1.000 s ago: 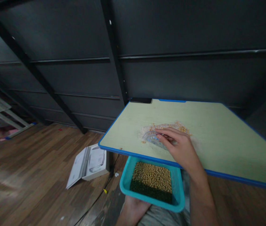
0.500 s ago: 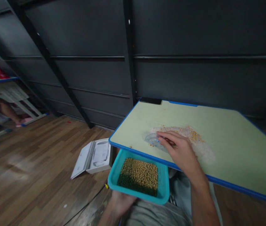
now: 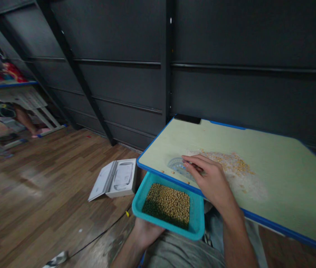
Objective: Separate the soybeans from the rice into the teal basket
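Observation:
My right hand [image 3: 212, 180] is closed over the table, its thumb and fingers pinching a clear protractor [image 3: 176, 163] that rests on the tabletop close to the front edge. A few loose beans [image 3: 172, 172] lie between the protractor and that edge. Behind and right of the hand spread yellow kernels [image 3: 237, 163] and white, rice-like grains [image 3: 254, 188]. Below the edge, my left hand [image 3: 147, 232] supports a turquoise plastic basket [image 3: 197, 223] from underneath, its fingers mostly hidden. Round tan beans [image 3: 171, 203] cover the basket's bottom, with the near left part in shadow.
The pale table [image 3: 294, 175] has a blue rim, and a black phone [image 3: 187, 118] lies at its far left corner. An opened white box [image 3: 121, 178] and a cable [image 3: 102, 233] are on the wooden floor. Another person's leg [image 3: 25, 119] shows under a far-left table.
The protractor has slid slightly toward the table's near left edge, and more beans now lie along that edge. The basket stays below it. My view has shifted a little left.

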`<state>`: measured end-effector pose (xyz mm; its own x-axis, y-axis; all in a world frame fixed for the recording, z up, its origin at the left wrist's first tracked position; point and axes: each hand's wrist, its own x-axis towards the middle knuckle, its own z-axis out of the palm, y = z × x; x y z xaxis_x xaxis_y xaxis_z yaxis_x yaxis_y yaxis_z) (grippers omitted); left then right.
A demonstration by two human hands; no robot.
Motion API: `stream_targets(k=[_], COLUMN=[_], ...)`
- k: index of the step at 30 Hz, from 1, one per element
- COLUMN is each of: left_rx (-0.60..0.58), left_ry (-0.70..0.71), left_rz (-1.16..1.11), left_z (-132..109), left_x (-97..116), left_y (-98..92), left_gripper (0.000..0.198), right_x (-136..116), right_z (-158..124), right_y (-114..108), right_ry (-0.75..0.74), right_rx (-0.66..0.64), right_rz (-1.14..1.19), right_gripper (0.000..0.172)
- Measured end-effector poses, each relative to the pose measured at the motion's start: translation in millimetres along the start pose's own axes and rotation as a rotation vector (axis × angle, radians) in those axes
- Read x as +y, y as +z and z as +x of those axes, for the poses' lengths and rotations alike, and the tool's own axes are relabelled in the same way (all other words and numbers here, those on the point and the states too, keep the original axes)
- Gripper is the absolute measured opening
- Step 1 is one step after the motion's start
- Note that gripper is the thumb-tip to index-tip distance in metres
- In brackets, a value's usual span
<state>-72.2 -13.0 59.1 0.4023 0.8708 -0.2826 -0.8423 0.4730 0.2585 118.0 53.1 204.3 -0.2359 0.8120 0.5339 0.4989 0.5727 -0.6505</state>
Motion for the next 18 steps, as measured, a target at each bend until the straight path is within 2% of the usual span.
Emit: stream_targets(k=[4, 11, 14, 18], left_rx=[-0.039, -0.034, -0.022, -0.061], left_ry=[-0.015, -0.018, -0.021, -0.022], left_rz=[-0.015, -0.037, -0.028, -0.008], left_z=[0.5, 1.2, -0.3, 0.2], left_x=[1.9, 0.3, -5.1, -18.4], left_y=[-3.2, -11.3, -9.2, 6.6], left_gripper=[0.041, 0.038, 0.040, 0.042], right_x=[-2.9, -11.4, -13.5, -10.9], right_z=[4.3, 5.7, 2.0, -7.3], right_y=[9.4, 21.2, 16.9, -1.9], right_ry=[-0.011, -0.035, -0.039, -0.018], right_rx=[-0.026, -0.070, -0.047, 0.025], right_rz=[0.020, 0.085, 0.086, 0.029], right_gripper=[0.022, 0.023, 0.023, 0.022])
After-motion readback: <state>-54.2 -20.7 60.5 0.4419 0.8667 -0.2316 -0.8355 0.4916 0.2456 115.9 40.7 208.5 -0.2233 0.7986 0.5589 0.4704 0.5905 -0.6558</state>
